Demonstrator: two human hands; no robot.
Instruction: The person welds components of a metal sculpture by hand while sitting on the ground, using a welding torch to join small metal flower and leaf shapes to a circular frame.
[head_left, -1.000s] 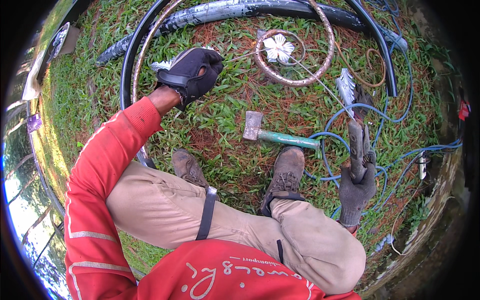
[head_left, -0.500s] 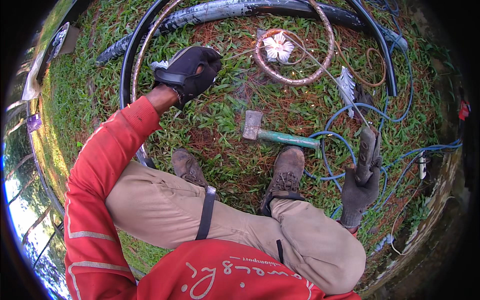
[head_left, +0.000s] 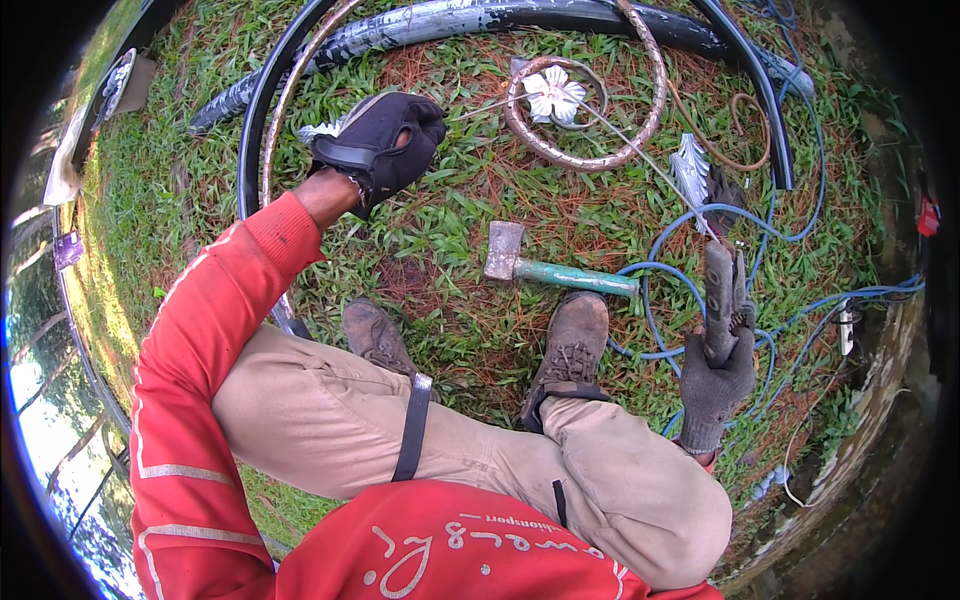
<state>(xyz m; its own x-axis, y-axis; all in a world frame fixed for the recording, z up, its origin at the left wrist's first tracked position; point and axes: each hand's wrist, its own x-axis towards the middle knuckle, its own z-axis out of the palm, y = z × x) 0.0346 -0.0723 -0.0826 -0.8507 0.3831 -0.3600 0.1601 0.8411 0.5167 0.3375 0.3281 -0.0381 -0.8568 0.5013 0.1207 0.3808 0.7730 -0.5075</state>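
Fingers of both your gloved hands are curled: the left on curved metal bars, the right around a dark tool handle.

Your left hand (head_left: 378, 148), in a black glove, reaches out over the grass (head_left: 450, 215) and its fingers (head_left: 420, 125) bend down over the curved metal bars (head_left: 262, 150) at the rim of the frame, beside a small metal leaf (head_left: 318, 130). Between your two boots and a little ahead of them, a hammer (head_left: 555, 265) with a green handle lies flat on the grass. Beyond it a rusty ring (head_left: 590, 100) holds a white metal flower (head_left: 552, 95). Blue cable (head_left: 760, 215) loops over the ground further right. Your right hand (head_left: 715, 375), in a grey glove, has its fingers (head_left: 738, 350) clenched on an upright dark tool handle (head_left: 718, 290), well apart from the hammer.
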